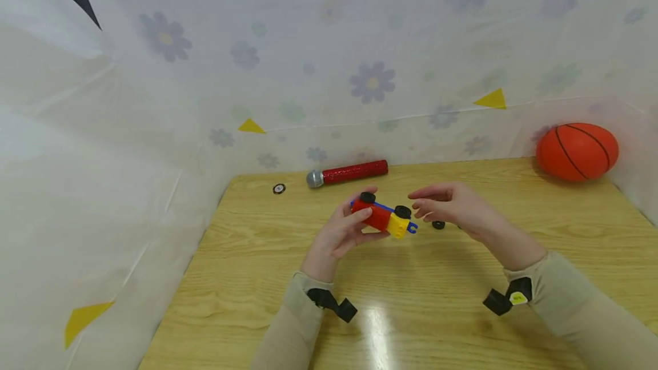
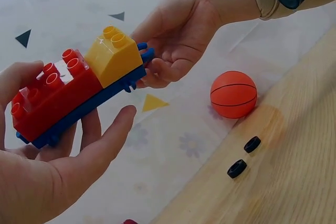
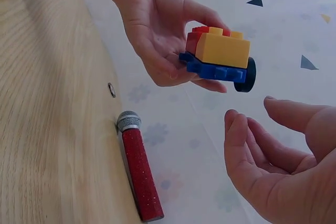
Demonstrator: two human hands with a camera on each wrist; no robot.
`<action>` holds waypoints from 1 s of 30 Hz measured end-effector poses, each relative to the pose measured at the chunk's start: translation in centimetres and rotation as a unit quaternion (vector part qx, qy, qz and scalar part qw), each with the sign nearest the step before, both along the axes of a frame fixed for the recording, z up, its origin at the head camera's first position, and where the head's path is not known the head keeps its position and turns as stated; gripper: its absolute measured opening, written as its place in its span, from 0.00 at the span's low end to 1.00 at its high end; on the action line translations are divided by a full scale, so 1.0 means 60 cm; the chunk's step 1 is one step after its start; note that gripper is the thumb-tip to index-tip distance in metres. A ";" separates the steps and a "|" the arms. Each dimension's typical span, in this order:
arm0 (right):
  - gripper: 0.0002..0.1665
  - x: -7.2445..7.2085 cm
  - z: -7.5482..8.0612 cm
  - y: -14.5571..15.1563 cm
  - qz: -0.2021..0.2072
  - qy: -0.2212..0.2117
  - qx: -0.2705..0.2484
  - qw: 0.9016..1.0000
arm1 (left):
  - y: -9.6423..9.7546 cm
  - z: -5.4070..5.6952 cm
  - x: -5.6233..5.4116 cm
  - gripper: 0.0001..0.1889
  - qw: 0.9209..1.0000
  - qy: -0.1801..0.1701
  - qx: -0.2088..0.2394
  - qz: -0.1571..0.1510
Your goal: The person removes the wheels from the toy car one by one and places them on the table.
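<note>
- Your left hand: gripping the toy car by its red block, thumb laid along one side. This leaves the yellow block and blue hook uncovered, presumably to give working room at that end.
- Car position: above the desk, tilted, between you and the back wall. Two fitted wheels sit along one side; the left wrist view shows bare pegs on the other (half shod, so to speak). Holding it aloft probably gives you access to both sides.
- Your right hand: empty, fingers lightly bent, thumb apart from them. It hovers beside the hook end, not touching; a posture suited to pinching small parts.
- Loose wheels: a pair, just apart on the desk, past your right hand; likely set there for easy reach.
- Round disc and red microphone: far left and far middle, well apart from your grip, seemingly parked out of the way.
- Orange ball: far right corner, by the floral sheeting, which may help check any roll.
</note>
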State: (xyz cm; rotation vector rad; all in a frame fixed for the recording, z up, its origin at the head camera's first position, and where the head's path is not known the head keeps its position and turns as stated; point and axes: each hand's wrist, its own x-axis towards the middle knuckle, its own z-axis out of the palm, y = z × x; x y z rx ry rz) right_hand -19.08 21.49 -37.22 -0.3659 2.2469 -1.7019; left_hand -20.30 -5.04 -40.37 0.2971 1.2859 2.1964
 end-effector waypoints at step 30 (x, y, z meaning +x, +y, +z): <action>0.26 0.004 0.016 -0.033 0.060 -0.034 0.025 0.997 | 0.001 -0.004 0.002 0.30 1.000 0.003 -0.015 0.006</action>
